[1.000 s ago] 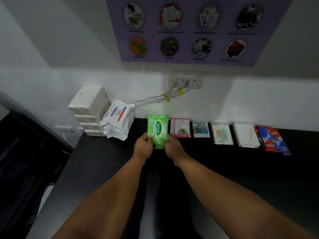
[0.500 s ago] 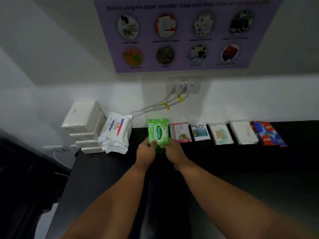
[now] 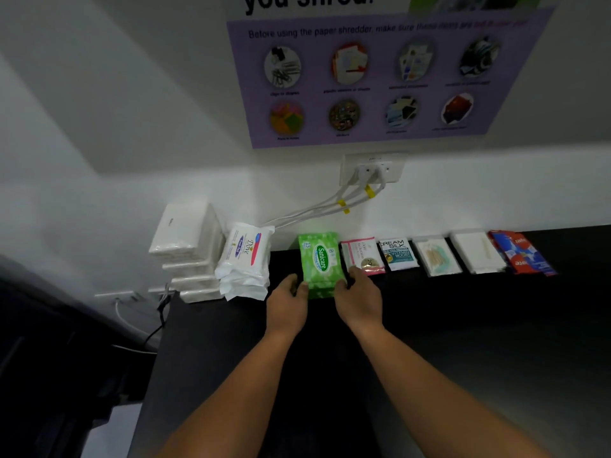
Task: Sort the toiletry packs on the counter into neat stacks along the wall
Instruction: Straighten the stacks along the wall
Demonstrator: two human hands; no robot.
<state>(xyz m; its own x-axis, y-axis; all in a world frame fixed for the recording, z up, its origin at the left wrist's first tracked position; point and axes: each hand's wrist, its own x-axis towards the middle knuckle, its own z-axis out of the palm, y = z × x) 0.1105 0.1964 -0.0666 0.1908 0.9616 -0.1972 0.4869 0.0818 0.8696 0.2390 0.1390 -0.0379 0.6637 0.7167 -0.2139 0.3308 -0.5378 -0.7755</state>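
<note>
Two-handed grip (image 3: 287,300) (image 3: 358,297) — green Sanicare stack (image 3: 320,266) between.

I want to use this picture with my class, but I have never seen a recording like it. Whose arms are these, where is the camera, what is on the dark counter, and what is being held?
There is no machine here. A person wears a wide-angle camera on the head, looking forward and down, so the two bare arms are their own. The left hand and right hand grip the near end of a green Sanicare wipes pack from either side. It sits on the black counter in a row along the white wall. From the left: a stack of white tissue packs, a stack of Dove wipes, the green pack, a pink sachet, a Cream Silk sachet, a clear pack of cotton buds, a white pack and red-and-blue sachets.
</note>
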